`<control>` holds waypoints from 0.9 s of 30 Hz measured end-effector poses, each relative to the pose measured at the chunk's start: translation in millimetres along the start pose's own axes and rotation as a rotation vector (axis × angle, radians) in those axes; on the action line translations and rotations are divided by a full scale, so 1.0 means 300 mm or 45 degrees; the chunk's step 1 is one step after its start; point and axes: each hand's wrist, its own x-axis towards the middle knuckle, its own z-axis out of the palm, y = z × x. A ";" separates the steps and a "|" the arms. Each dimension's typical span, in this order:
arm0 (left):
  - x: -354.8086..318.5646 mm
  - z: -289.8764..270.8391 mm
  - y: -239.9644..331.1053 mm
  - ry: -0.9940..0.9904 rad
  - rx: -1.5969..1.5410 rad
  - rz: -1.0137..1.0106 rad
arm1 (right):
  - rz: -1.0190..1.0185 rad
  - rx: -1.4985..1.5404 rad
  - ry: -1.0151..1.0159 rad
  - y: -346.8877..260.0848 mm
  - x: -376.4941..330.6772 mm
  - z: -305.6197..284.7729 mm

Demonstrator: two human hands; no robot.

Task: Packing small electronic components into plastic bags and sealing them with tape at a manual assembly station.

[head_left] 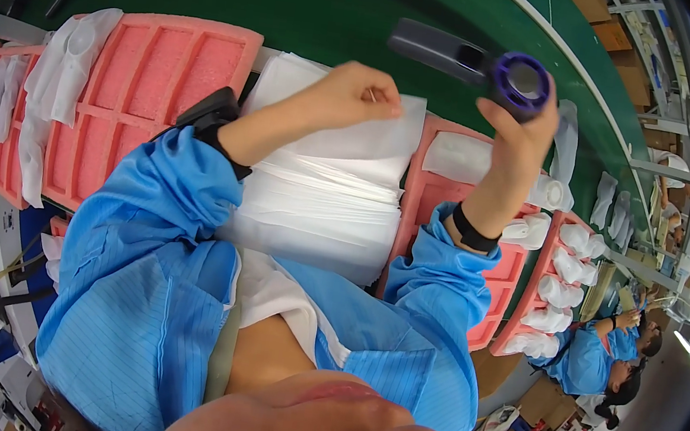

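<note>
I can't see most of the fingers of the right hand (518, 147); they're lost behind the purple-ringed grey device (449, 52), and the hand looks a little smeared. The left hand (352, 99) curls so tightly that I can't make out whether anything sits in its pinch. Its forearm hides part of the white sheets (318, 221). The right sleeve (445, 281) covers some of a pink foam tray (433, 194). Over there, co-workers (596, 358) are too small for me to tell what they handle.
</note>
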 end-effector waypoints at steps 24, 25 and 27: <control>-0.016 -0.067 0.168 0.364 -0.694 0.200 | -0.584 -0.738 -0.055 -0.002 -0.042 0.151; -0.018 -0.074 0.182 0.333 -0.772 0.167 | -0.584 -0.739 -0.053 -0.001 -0.044 0.159; -0.019 -0.081 0.199 0.301 -0.847 0.133 | -0.669 -0.781 -0.085 0.003 -0.045 0.179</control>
